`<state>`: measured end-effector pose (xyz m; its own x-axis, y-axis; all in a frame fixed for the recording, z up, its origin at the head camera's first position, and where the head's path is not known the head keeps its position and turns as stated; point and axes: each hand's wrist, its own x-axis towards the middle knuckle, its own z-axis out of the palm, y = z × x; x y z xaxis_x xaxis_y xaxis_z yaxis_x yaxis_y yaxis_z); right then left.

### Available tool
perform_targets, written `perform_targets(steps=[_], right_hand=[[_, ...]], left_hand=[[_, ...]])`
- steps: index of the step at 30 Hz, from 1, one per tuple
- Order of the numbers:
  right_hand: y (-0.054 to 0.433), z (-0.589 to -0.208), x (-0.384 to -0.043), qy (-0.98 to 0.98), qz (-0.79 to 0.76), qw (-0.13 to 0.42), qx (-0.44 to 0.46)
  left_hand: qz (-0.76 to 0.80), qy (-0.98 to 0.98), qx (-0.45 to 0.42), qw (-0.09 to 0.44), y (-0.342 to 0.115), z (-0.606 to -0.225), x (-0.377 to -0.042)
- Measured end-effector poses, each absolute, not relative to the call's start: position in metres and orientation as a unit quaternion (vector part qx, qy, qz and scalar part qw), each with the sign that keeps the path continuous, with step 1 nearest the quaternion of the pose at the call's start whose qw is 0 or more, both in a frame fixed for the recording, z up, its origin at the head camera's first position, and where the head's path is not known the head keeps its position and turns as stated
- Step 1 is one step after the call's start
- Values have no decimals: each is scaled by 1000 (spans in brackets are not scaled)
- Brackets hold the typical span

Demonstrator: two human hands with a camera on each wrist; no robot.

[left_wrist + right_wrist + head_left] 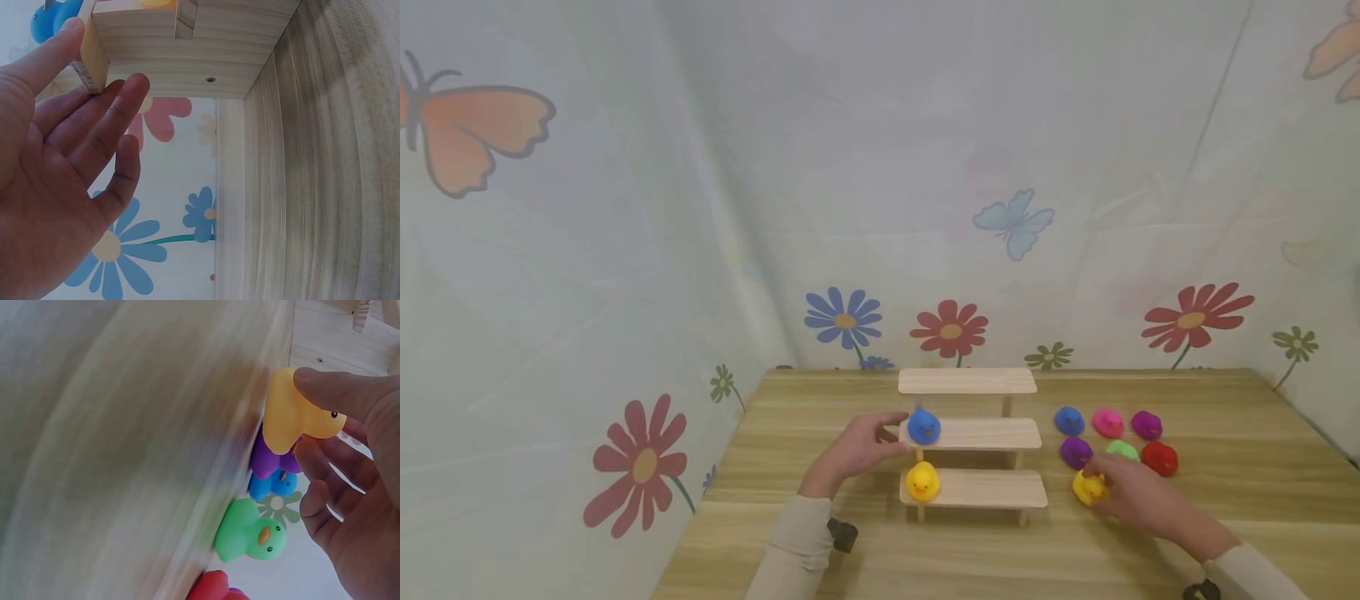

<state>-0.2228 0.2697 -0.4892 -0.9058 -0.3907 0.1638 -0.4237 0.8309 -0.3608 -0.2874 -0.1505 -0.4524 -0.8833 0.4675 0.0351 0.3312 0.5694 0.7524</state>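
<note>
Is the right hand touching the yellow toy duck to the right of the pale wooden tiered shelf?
Touching. The right wrist view shows the right hand with its thumb against the yellow toy duck, no gap visible between.

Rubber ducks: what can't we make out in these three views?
Green duck, head view: lower part hidden by the right hand.
Held yellow duck, head view: partly covered by that hand.
Red duck, right wrist view: cut off by the bottom edge.
Yellow duck on the bottom step, left wrist view: all but a sliver cut off by the top edge.
</note>
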Motion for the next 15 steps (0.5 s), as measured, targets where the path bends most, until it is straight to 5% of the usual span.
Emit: perform_targets(steps=[15], right_hand=[[273, -494, -225, -959, 220, -4, 180]], left_hand=[[410, 880, 226, 83, -150, -450, -286]])
